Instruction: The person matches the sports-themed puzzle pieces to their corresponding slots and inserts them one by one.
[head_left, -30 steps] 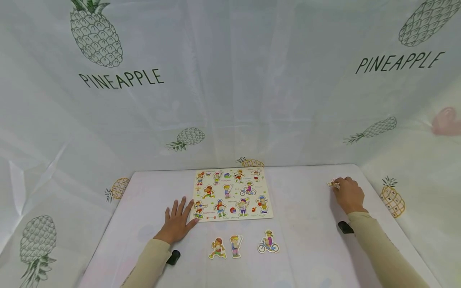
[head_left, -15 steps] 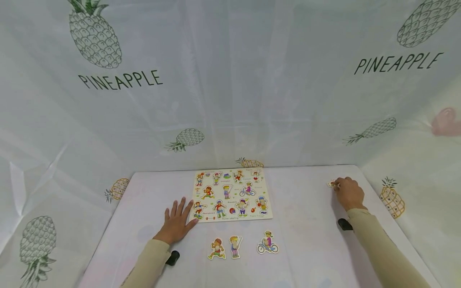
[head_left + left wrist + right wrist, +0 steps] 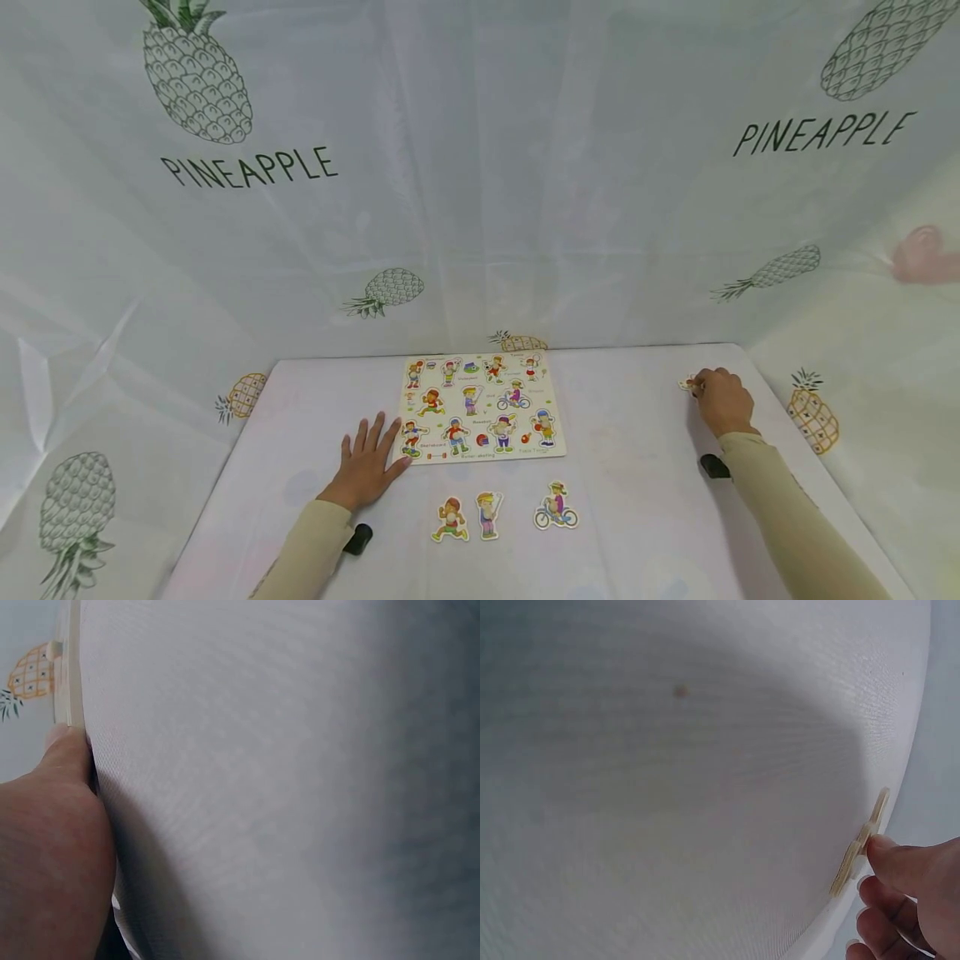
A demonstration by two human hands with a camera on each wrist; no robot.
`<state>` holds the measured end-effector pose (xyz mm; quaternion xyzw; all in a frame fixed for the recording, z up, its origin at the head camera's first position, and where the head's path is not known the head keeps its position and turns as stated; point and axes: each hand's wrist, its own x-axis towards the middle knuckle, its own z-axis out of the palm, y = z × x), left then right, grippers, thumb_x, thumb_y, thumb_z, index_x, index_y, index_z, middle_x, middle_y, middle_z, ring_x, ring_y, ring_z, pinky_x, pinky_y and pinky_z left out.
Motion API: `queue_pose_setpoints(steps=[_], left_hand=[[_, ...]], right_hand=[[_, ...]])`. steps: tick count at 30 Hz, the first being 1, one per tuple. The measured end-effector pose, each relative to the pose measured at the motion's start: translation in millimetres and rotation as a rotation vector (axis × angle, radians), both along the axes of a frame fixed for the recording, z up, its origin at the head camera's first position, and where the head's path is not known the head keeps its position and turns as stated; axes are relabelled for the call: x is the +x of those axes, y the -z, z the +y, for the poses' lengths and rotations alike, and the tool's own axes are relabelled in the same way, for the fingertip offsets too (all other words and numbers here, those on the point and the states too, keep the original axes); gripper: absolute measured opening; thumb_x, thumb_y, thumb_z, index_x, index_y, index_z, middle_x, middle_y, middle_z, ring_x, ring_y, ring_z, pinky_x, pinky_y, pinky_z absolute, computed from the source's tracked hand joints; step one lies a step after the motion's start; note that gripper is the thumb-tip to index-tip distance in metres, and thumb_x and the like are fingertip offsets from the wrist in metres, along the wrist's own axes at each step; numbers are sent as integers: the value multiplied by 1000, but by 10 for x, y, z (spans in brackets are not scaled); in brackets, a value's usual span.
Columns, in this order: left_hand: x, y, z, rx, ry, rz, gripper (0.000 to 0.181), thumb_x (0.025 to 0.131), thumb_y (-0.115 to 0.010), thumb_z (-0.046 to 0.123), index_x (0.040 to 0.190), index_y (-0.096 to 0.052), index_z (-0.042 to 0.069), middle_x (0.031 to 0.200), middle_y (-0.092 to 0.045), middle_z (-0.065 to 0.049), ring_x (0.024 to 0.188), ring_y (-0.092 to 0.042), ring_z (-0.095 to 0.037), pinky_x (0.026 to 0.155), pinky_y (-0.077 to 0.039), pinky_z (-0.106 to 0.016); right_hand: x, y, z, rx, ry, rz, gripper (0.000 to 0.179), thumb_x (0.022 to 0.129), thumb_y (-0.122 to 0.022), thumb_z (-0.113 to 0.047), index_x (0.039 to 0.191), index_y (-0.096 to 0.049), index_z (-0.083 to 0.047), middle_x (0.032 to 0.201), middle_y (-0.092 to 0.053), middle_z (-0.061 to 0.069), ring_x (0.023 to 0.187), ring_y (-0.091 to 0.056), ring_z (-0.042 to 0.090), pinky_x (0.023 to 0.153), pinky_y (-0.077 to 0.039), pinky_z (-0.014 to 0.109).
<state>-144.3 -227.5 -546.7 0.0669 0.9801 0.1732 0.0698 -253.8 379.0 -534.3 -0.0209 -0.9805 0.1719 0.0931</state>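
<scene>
A wooden puzzle board (image 3: 517,450) with printed sports figures lies at the back of the table. My left hand (image 3: 363,467) rests on the table with fingers spread, its fingertips and thumb at the board's left edge. In the left wrist view the thumb (image 3: 67,757) meets the board's side. At the far right, my right hand (image 3: 723,404) pinches a small wooden puzzle piece (image 3: 686,383) between thumb and fingers. The right wrist view shows that piece (image 3: 847,866) edge-on, close to the tabletop; its picture is mostly hidden.
In front of the board lie a runner piece (image 3: 450,521), a piece with a batter figure (image 3: 488,515) and a cyclist piece (image 3: 557,507). A pineapple-print sheet (image 3: 480,208) hangs behind the table (image 3: 630,500).
Both hands stay in nearly the same places. The whole head view has shifted very slightly; the three loose pieces and the board have not moved on the table.
</scene>
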Motion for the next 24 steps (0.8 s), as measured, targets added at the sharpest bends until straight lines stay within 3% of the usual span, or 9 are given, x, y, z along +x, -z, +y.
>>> queue_pose_setpoints(steps=[7,13,18,24], left_hand=[[-2,-19,7,-17,-5,-17,76,105,-63,44,163,-36,4,172,-18,-30,156,-11,-59,121,-6,-79],[-10,119,-41,47,16,44,82,105,-53,59,163,-34,5,172,-16,-30,156,-8,-59,120,-2,-79],[-41,207,-72,8,10,58,80,104,-58,50,164,-33,4,173,-15,-30,157,-8,-59,120,-4,-79],[-55,122,-48,-1,13,26,78,105,-60,47,163,-34,3,172,-16,-31,156,-8,-60,120,-4,-79]], right_hand=[[5,50,42,7,-20,9,13,95,-73,2,101,-70,13,95,-64,33,84,-63,52,57,-53,57],[17,18,-51,-6,-50,92,15,94,-75,0,101,-71,13,93,-64,32,80,-62,50,56,-52,56],[27,-24,-272,-21,-85,153,13,93,-77,0,99,-72,10,94,-66,28,81,-62,48,58,-52,56],[27,-96,-594,-32,-143,158,14,93,-78,-2,102,-73,9,99,-67,27,86,-63,46,65,-55,57]])
